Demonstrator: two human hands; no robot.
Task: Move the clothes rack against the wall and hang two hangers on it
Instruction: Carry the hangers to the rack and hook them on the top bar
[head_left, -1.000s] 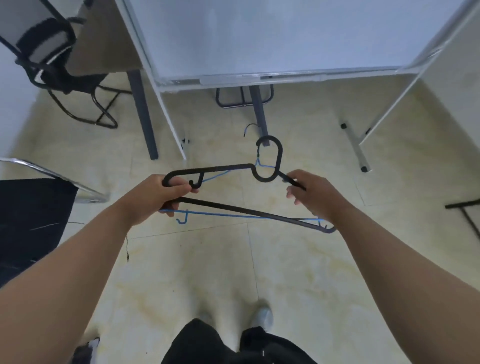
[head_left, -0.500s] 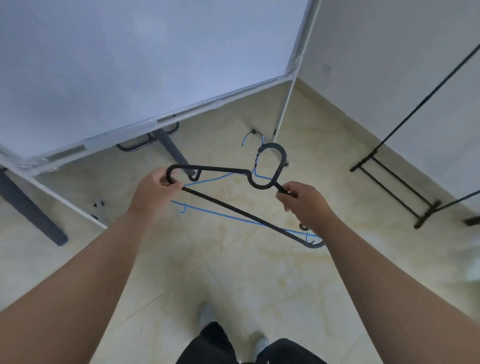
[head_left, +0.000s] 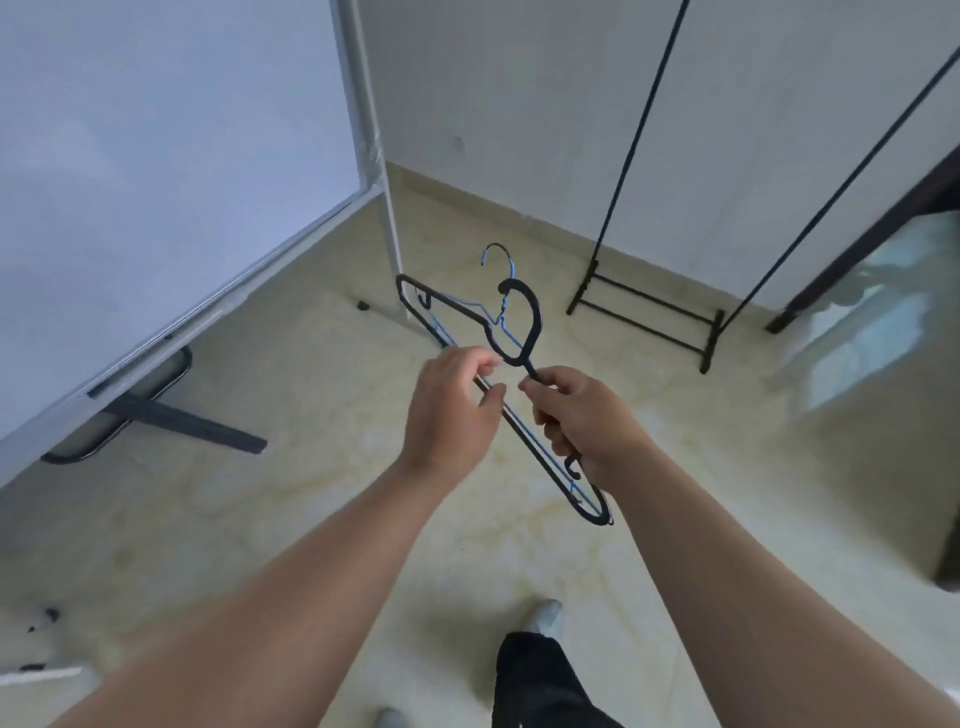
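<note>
Two hangers lie stacked in front of me: a black plastic hanger (head_left: 519, 322) on top and a thin blue wire hanger (head_left: 506, 270) under it, its hook poking out beyond. My right hand (head_left: 582, 415) grips the black hanger's shoulder just below the hook. My left hand (head_left: 452, 405) pinches the lower bar near the middle. The black clothes rack (head_left: 644, 317) stands against the white wall at the right, its two thin poles rising out of view.
A whiteboard on a stand (head_left: 156, 182) fills the left, with its dark feet (head_left: 182, 421) on the tiled floor. A dark-framed glass door (head_left: 883, 291) is at the far right. My legs and shoes (head_left: 545, 623) show below.
My view has swung right, bringing the clothes rack and wall closer. My left hand slid from the hanger's left end to the middle of the bar. The hangers tilted steeper.
</note>
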